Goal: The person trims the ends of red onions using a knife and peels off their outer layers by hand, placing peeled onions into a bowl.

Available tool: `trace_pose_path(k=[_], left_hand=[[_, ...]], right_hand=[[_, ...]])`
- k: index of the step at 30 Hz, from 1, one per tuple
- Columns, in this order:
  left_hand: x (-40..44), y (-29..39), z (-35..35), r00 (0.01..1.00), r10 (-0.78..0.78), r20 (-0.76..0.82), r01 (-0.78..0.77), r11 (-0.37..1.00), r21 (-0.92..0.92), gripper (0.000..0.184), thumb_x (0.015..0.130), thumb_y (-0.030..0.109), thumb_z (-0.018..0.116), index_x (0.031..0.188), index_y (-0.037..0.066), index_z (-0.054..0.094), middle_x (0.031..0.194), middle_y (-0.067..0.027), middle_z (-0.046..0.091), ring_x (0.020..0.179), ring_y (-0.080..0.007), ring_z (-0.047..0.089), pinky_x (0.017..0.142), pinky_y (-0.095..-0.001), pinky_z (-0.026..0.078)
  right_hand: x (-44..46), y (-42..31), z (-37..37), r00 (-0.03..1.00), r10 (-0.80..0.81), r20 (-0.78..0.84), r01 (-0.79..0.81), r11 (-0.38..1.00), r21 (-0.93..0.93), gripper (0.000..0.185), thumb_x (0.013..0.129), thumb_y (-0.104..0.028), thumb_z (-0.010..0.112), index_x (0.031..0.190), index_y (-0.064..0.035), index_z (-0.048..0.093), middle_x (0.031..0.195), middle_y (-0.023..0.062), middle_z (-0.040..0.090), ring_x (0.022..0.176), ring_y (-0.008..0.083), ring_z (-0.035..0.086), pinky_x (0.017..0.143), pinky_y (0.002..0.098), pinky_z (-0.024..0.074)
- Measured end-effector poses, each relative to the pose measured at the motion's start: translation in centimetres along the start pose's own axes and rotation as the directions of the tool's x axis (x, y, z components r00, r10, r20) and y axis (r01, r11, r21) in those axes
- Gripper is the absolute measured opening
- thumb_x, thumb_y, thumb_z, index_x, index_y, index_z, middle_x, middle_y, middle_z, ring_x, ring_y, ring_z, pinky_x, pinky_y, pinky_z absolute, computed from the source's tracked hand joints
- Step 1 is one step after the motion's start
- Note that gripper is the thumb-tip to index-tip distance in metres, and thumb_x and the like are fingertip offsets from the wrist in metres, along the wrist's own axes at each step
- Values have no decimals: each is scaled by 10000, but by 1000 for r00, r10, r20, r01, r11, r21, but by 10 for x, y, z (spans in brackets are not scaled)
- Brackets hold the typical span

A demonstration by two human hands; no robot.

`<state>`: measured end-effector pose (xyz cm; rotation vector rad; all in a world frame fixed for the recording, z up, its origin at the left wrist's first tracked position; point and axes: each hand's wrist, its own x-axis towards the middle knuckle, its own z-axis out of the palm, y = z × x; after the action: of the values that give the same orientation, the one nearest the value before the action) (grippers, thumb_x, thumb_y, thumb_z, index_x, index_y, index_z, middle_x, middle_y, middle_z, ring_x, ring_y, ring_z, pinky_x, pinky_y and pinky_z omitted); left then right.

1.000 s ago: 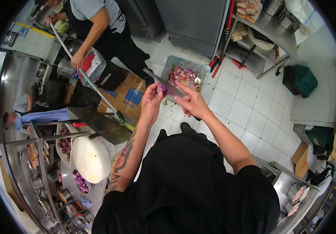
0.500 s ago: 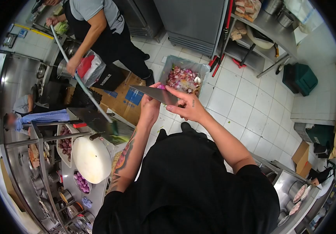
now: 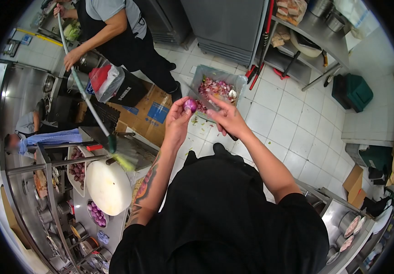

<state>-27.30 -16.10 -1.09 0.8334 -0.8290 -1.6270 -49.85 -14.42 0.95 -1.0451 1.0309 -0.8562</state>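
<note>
Head view: a tall grey cabinet (image 3: pixel 226 29) stood at the far side, with a co-worker (image 3: pixel 137 50) at far left, both hands on a long-handled broom (image 3: pixel 85 98). A lined bin (image 3: pixel 241 83) stood on the floor beyond the person's hands, holding a heap of purple and white scraps (image 3: pixel 215 87). On the left-hand counter lay a round white board (image 3: pixel 109 187), beside it a tray of dark, unpeeled-looking onions (image 3: pixel 76 170), and nearer a bowl of bright, smooth onions (image 3: pixel 97 213). Judged by these, the peeling was well under way: many bulbs appeared finished, a fair number remained in the tray, and one was in hand. The left hand (image 3: pixel 177 121) held that onion with thumb and fingers drawn close around it. The right hand (image 3: pixel 230 119) had its fingers around the knife (image 3: pixel 203 101), forefinger extended along the blade; whether the edge touched the bulb could not be determined. The purple onion (image 3: pixel 190 106), held near the bin's near left corner, was rounded and glossy, with a paler patch; any remaining skin was too small to verify.
</note>
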Motion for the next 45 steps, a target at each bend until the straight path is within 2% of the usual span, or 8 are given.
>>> trace_pose_path(k=[4,18,20,22,25,33,35,45], left_hand=[[-5,6,11,996,-37,-82,37,999,-4,488,960,-52,595,1437,23,523,1354,-70,607,1238,-162,587,1129,-335,423],[-13,5,5,998,-44,-37,46,998,35,550,911,-71,590,1451,19,532,1369,-82,609,1262,-188,594,1104,-346,460],[-11,0,2,999,-33,-28,34,998,50,544,929,-38,640,1456,14,518,1371,-96,609,1301,-207,572,1128,-354,443],[-12,1,3,999,-22,-31,23,999,35,547,936,-19,657,1462,13,509,1384,-108,606,1318,-218,563,1140,-360,434],[-13,1,-1,1000,-6,-29,7,1000,12,514,968,-1,640,1462,3,497,1399,-120,597,1319,-225,562,1150,-364,426],[-13,5,3,989,-80,-125,63,989,-134,450,1016,71,605,1454,16,516,1379,-94,624,1247,-201,614,1103,-361,473],[-11,1,-4,990,-89,-112,76,991,-112,387,1016,91,611,1396,27,574,1289,-74,674,1172,-180,651,1052,-341,503],[-19,4,1,985,-69,-158,64,997,-39,336,987,36,592,1323,24,612,1193,-58,693,1101,-167,668,984,-332,530]], right_hand=[[-20,-18,21,994,-62,90,70,993,-90,817,939,-237,792,1635,-192,367,600,-6,595,471,55,499,421,256,411],[-17,-8,21,978,-155,140,180,965,-188,733,946,-266,782,1596,-196,451,580,-24,562,465,63,493,429,254,418],[-1,6,14,1000,17,-21,-15,998,66,714,960,-332,768,1575,-125,469,557,1,570,430,74,488,415,267,415],[0,4,10,1000,24,-18,-23,997,77,695,984,-326,741,1584,-124,453,552,1,557,431,72,496,403,261,415],[-17,-3,16,996,-19,83,18,1000,8,787,957,-334,770,1615,-121,393,566,0,574,450,71,511,408,269,430],[-24,-9,32,990,-137,35,141,965,-222,868,895,-269,838,1625,-144,386,615,-12,627,514,54,507,490,246,426],[-23,0,34,947,-319,41,315,894,-318,939,852,-371,864,1605,-66,393,605,47,637,510,74,489,572,249,444],[-18,-2,38,938,-343,48,339,880,-332,889,835,-370,875,1570,-83,465,559,49,542,524,100,392,546,278,397]])
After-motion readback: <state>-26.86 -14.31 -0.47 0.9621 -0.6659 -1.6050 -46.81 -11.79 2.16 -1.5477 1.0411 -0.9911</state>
